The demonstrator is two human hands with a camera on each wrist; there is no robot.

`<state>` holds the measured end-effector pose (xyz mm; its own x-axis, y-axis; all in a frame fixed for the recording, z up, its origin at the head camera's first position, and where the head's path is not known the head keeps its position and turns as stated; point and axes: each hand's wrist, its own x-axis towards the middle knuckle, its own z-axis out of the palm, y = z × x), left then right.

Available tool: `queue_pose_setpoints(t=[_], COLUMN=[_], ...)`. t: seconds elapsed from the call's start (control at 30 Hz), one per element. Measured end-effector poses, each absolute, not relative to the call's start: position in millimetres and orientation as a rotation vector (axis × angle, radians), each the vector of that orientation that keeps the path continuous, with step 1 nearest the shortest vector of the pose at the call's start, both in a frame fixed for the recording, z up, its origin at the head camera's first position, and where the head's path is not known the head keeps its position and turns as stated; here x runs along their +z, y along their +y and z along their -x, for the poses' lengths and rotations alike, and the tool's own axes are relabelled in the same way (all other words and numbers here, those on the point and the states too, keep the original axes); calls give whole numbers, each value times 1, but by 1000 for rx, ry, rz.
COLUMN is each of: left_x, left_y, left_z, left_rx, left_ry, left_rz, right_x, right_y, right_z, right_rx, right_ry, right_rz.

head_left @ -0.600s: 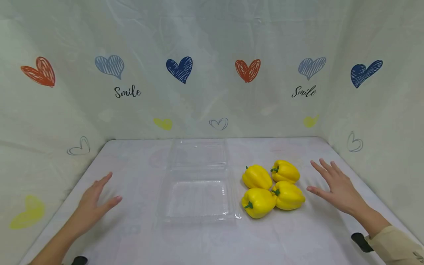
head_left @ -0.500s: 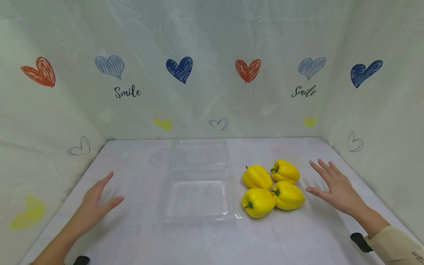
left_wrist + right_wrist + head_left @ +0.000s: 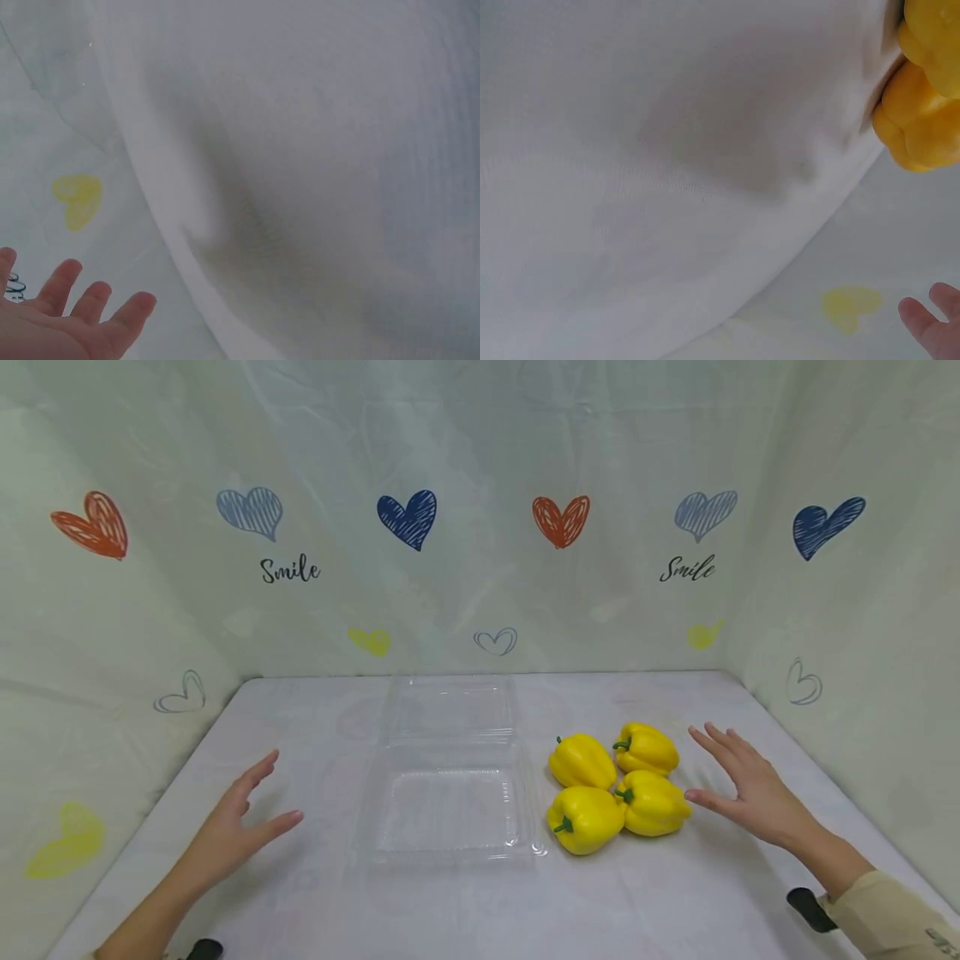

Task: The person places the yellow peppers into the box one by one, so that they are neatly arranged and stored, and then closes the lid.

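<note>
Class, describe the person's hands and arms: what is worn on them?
The left hand and right hand wear no gloves. The right side has a beige fabric sleeve with a small dark marking. A black rounded piece shows beside it; another black piece shows on the left.

A white table bears four yellow peppers, clear container (opened).

Peppers cropped in right-wrist view

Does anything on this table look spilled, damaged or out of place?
Nothing stands out. The four yellow bell peppers sit grouped with no visible damage, the clear plastic clamshell container lies open beside them, and no spill shows on the white tabletop.
</note>
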<state>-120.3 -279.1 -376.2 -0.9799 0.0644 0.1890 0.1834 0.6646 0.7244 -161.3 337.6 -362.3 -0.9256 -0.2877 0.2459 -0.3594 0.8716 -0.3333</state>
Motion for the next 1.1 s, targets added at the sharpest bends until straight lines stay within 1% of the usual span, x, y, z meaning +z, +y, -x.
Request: queue_pose_setpoints(t=[0.4, 0.6, 0.87, 1.1], left_x=[-378, -380, -380, -380], left_y=[-264, -257, -244, -232], left_z=[123, 123, 125, 128], left_rx=[-1338, -1421, -1491, -1585], left_ry=[-2682, -2676, -2696, -2772], left_rz=[238, 228, 171, 39], right_x=[-366, -366, -368, -372], right_y=[330, 324, 322, 322], right_z=[164, 162, 162, 165], right_rx=[651, 654, 686, 698], right_ry=[-2825, -2840, -2834, -2802], right_rz=[-587, -591, -644, -716])
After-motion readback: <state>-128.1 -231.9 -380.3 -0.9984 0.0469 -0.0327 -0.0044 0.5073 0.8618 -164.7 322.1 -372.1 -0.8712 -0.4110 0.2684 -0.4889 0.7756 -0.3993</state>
